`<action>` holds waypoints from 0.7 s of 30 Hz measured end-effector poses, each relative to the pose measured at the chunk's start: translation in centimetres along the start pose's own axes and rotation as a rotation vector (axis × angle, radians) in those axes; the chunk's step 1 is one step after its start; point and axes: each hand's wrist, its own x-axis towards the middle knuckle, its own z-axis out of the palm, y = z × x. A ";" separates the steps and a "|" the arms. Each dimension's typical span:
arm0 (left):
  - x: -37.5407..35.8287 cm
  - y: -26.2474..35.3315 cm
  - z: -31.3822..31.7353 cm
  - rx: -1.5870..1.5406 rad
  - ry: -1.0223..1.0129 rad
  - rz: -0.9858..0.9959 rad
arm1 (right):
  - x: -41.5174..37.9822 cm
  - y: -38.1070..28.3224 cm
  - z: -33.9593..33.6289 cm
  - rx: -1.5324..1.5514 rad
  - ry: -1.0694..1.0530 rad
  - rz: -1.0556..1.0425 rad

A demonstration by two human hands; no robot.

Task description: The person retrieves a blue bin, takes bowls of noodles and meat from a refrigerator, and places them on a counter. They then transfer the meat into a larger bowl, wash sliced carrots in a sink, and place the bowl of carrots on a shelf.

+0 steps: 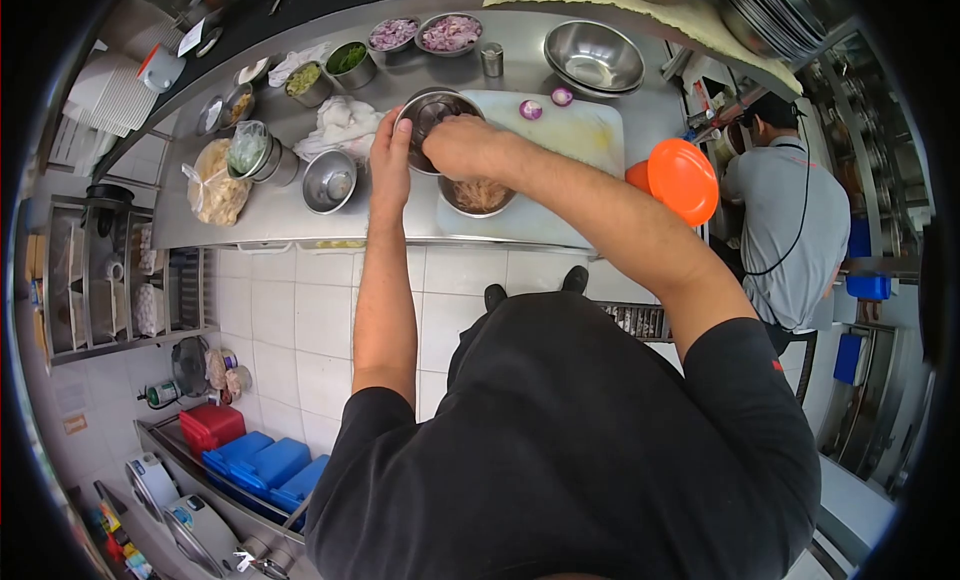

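A metal bowl (424, 102) is tilted over the near left part of the white cutting board (600, 140). My left hand (391, 160) grips its left side, thumb at the rim. My right hand (463, 148) reaches into the bowl with curled fingers; what they hold, if anything, is hidden. Just below my right hand, a second metal bowl (478, 214) holds a light brown, shredded-looking food (480, 195). Two pieces of purple onion (531, 110) lie at the back of the board.
Left of my hands stand a small metal bowl (328, 182), a white cloth (340, 125) and a bagged food (217, 185). Behind are bowls of chopped onion (450, 33) and large steel bowls (595, 57). An orange plate (684, 182) and a co-worker (795, 210) are at right.
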 end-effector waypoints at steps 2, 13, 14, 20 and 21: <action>0.2 0.4 0.0 -0.017 -0.022 -0.031 | 0.2 -0.1 1.0 0.061 0.272 -0.047; 0.6 0.5 -0.4 0.137 -0.091 -0.116 | -2.5 -0.5 2.1 -0.329 0.169 -0.065; 0.7 1.2 -0.2 0.129 -0.094 -0.115 | -1.9 0.0 2.2 -0.277 0.252 -0.065; 1.2 2.1 0.1 0.086 -0.107 -0.105 | -0.5 0.8 3.1 -0.104 0.326 -0.072; 1.2 2.1 0.0 0.092 -0.104 -0.108 | -0.7 0.9 3.1 -0.087 0.275 -0.073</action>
